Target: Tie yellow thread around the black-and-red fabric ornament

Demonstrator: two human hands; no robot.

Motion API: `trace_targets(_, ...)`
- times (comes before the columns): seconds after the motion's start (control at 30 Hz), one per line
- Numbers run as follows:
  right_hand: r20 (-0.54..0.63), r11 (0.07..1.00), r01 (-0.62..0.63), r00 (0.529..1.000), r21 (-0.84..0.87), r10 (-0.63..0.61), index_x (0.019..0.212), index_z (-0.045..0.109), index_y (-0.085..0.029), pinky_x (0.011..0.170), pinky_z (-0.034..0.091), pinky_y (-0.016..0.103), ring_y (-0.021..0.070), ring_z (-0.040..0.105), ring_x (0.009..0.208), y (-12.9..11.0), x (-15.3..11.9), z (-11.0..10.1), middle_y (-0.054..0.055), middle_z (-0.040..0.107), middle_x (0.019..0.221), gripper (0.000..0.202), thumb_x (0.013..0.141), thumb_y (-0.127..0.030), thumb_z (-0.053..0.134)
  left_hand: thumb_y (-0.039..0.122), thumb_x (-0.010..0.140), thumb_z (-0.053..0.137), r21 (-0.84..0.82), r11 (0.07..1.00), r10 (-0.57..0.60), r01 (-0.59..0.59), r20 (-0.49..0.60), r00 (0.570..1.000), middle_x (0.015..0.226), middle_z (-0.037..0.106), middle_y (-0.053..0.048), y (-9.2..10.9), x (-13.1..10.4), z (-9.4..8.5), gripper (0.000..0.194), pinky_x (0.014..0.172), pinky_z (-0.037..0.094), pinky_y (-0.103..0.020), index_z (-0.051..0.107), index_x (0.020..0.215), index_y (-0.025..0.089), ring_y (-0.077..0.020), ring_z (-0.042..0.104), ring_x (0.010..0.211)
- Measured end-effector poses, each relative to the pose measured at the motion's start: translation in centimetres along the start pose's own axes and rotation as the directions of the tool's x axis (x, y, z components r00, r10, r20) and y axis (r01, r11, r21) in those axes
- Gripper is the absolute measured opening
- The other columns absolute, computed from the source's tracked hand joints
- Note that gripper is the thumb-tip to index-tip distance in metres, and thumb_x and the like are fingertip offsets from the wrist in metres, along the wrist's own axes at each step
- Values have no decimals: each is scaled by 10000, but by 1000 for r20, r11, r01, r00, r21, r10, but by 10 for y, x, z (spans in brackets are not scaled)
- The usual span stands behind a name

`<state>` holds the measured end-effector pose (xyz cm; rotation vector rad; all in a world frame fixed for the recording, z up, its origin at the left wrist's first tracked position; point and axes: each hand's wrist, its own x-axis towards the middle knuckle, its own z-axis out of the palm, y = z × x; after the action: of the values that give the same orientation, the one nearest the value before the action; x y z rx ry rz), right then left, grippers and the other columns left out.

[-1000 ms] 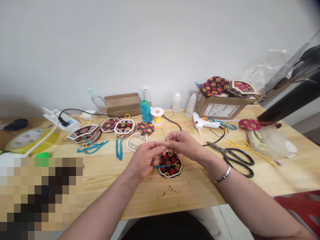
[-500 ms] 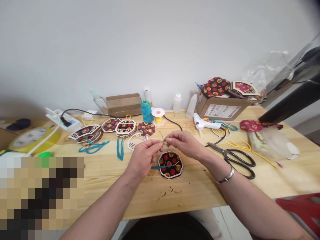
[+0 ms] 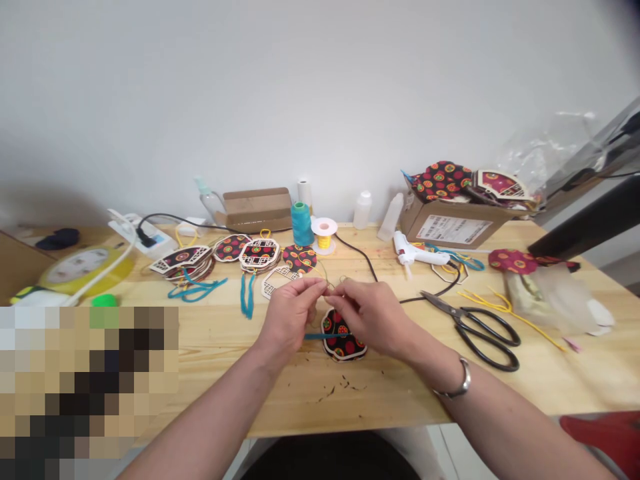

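Note:
Both hands meet fingertip to fingertip over the table, pinching a thin greenish cord. My left hand is closed on it with thumb and forefinger. My right hand pinches it too, its fingers curled; a small loop of cord sticks up above them. Just below lies a scalloped pendant of dark patterned fabric with a pale wooden rim, partly covered by my right hand. A blue tassel stretches left from the pendant. Behind my left hand lies a pale openwork wooden frame.
Black-handled scissors and a white glue gun with its cable lie right. Behind stand a teal thread cone, a yellow cord spool and a cardboard box. Finished pendants and a tape roll lie left.
The view has shifted slightly, so the table's things sit further right. My right hand has turned and curled in closer, now covering part of the pendant; the cord has become looped at the fingertips.

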<state>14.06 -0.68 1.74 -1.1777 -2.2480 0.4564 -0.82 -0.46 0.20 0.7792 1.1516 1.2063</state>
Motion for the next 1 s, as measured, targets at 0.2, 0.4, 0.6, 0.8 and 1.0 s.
trace_targets(0.2,100,871,310,950,-380,-295,798,557,-143,494,264,265,137,517,552,-1,-6,16,59,620,667,210,891,-151,369,293,625,720,-21,998,-54,55,30,998,452,466,58,0,-1,0,190,381,199,-174,672,672,115,-19,278,383)
trace_targets(0.4,234,762,451,893,-464,-385,806,558,-125,485,305,288,168,526,550,2,-6,17,69,610,676,200,849,-68,371,287,642,717,-63,995,-67,73,82,994,398,314,93,1,-1,-2,195,370,169,-149,645,633,106,-10,213,373)
trace_targets(0.6,37,925,367,930,-100,-365,689,567,-162,576,366,267,134,504,625,0,-2,6,48,579,684,276,894,-270,417,271,618,728,-92,993,-71,79,84,994,425,355,92,1,-1,-2,195,350,133,-151,596,632,128,-10,222,356)
trace_targets(0.8,-98,872,-180,963,454,250,722,565,-159,687,424,283,143,529,716,12,10,11,33,576,725,208,856,-293,482,272,608,734,-41,998,-38,40,52,998,562,568,31,1,-2,1,200,342,155,-145,625,678,120,7,271,359)
trace_targets(1.0,219,374,-327,928,868,302,772,513,-162,717,468,276,112,587,678,11,14,14,-5,595,684,218,787,-371,574,278,608,726,7,999,-47,47,56,997,546,586,24,0,-4,3,201,339,183,-142,660,712,119,4,296,349)
